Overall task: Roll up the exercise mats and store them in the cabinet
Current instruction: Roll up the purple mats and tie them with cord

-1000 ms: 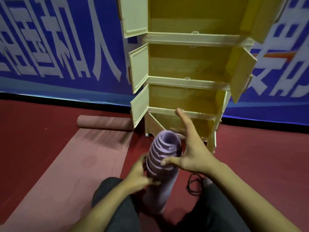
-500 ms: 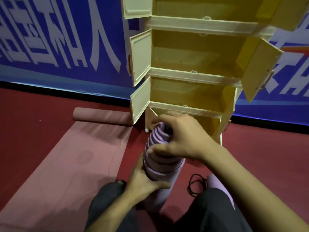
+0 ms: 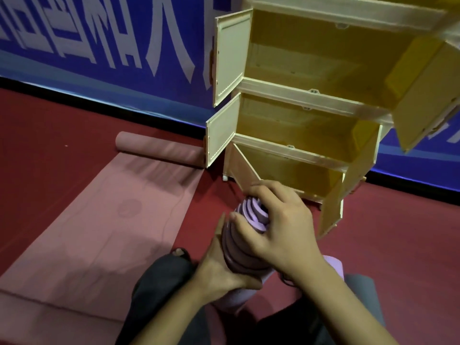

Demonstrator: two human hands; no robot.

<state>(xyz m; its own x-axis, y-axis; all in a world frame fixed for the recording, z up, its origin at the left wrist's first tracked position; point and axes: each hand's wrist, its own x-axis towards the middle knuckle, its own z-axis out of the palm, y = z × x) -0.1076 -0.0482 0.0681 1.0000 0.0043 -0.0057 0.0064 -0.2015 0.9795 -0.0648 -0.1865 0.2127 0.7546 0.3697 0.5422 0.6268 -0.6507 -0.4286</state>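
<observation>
We are kneeling on the red floor (image 3: pixel 388 245), our dark-clad knees (image 3: pixel 161 277) nearest at 6 o'clock. Just beyond them we are holding the purple mat (image 3: pixel 249 220), rolled and standing on end. Our left hand (image 3: pixel 219 270) is wrapping its grip around the roll's lower body, fingers curled round it. Our right hand (image 3: pixel 281 227) is cupping the top end, fingers and thumb curled over the stepped, telescoped coils; we judge it is squaring that uneven end.

At 9 o'clock the pink mat (image 3: pixel 104 220) is lying mostly flat, with only its far end curled into a roll (image 3: pixel 159 150) at 11 o'clock, beside the cabinet. The cabinet (image 3: pixel 311 100) is standing from 12 to 2 o'clock against the blue banner (image 3: pixel 99 46), its doors (image 3: pixel 231 56) swung wide and every visible compartment holding nothing.

By our reading, 1 mat is rolled but untidy and not yet stored, and 1 is barely started, so both still need putting away.

The purple roll's base is hidden behind our left hand and knees. A dark looped cord (image 3: pixel 286 282) is peeking out under our right wrist; we cannot tell what it is. The cabinet's top and right doors are cut off.
</observation>
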